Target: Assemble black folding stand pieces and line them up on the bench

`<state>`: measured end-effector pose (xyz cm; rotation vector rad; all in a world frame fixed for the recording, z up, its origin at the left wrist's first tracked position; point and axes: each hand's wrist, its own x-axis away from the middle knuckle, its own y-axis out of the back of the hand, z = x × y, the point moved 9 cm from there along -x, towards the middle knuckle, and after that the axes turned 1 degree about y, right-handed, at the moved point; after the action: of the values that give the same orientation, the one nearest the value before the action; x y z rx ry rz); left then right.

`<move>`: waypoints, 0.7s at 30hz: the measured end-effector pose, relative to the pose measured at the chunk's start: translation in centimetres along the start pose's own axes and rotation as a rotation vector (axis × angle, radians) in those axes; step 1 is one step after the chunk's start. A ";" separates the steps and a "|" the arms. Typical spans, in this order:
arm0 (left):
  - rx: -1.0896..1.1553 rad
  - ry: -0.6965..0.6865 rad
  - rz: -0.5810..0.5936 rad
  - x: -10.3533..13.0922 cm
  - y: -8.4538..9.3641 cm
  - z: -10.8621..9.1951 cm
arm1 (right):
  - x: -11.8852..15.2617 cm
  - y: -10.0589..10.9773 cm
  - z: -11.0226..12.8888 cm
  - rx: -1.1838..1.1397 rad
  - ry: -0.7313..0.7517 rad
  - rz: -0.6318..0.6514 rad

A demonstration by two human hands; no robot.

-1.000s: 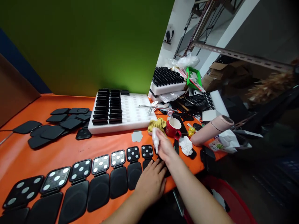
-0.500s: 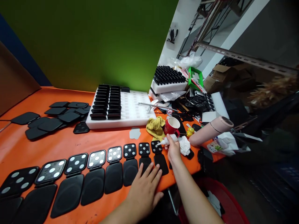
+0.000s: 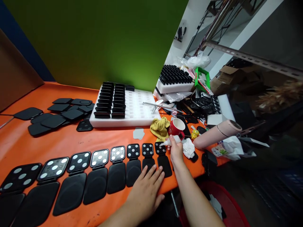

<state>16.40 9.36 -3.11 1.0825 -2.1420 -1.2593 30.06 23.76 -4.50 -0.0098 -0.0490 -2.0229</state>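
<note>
1. A brown panel (image 3: 16,69) and a blue panel (image 3: 25,41) flank the left end of the orange table (image 3: 59,143).
2. Black pads (image 3: 54,120) lie piled toward the table's back left corner.
3. 8 opened black cases (image 3: 71,192) run along the front edge, their far halves dotted white.
4. Before the green panel (image 3: 106,41), at the back edge, a foam tray (image 3: 139,121) carries 2 long columns of black pieces (image 3: 119,100).
5. The left hand (image 3: 144,192) lies palm down at the front edge, fingers spread, gripping nothing visible.
6. The right hand (image 3: 175,151) is curled closed around a white squeeze bottle (image 3: 177,138); its nozzle points at the rightmost case's far half, contact unclear.
7. A red mug (image 3: 174,129) and a slanting pink flask (image 3: 216,134) stand toward the right edge.
8. Past that edge, cardboard boxes (image 3: 227,77) sit in dimness.
</note>
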 end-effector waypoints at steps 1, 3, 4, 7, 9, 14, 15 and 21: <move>0.003 -0.001 -0.002 0.0 0.0 0.0 | 0.0 0.0 0.0 0.001 0.001 0.001; 0.015 -0.002 -0.001 0.0 -0.2 0.1 | -0.1 0.0 0.0 0.002 0.003 0.006; 0.023 -0.001 -0.001 0.0 -0.2 0.1 | -0.1 -0.1 0.0 0.002 0.005 0.010; 0.041 0.000 -0.003 0.0 -0.3 0.2 | 0.0 -0.2 0.2 -0.002 0.012 0.023; 0.048 0.001 -0.005 0.0 -0.2 0.2 | 0.0 -0.2 0.2 -0.005 0.013 0.029; 0.055 0.005 0.003 0.0 -0.2 0.2 | 0.0 -0.2 0.2 -0.002 0.011 0.024; 0.055 0.006 0.006 0.0 -0.2 0.2 | 0.0 -0.2 0.2 0.000 0.013 0.024; 0.063 0.014 0.008 0.0 -0.1 0.2 | 0.0 -0.3 0.1 -0.007 0.016 0.032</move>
<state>16.32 9.39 -3.33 1.1041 -2.1862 -1.1845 29.84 23.90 -4.44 0.0010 -0.0318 -1.9913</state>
